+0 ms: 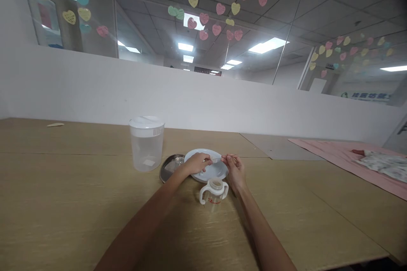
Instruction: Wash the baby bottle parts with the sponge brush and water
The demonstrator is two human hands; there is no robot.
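Bowl (213,172), white and wide, sits on the table (79,207) ahead of you, and both your hands are raised at it. Your right hand (234,167) is at the bowl's right edge, its thumb and fingertips pinched together on one end of a thin clear piece (217,160). That piece lies across the gap between your hands, above the far part of the bowl, and is too small to make out further. Your left hand (197,163) reaches over the bowl's left side with the fingers bent toward the same piece; whether they are closed on it, you cannot tell from this view.

Nearer to you, just in front of the bowl, a clear bottle (214,194) with two white handles stands upright, its top open and red lettering on its side. To the left of the bowl, a round metal tray (165,171) rests close against it, with a small clear item (179,162) on it, partly hidden by your left hand and the bowl. Beyond the tray, to its left, stands a tall see-through tub (146,148) with a white lid (146,122). Well off to your right, a pink cloth (321,152) lies on the table, with a patterned garment (383,163) on top.
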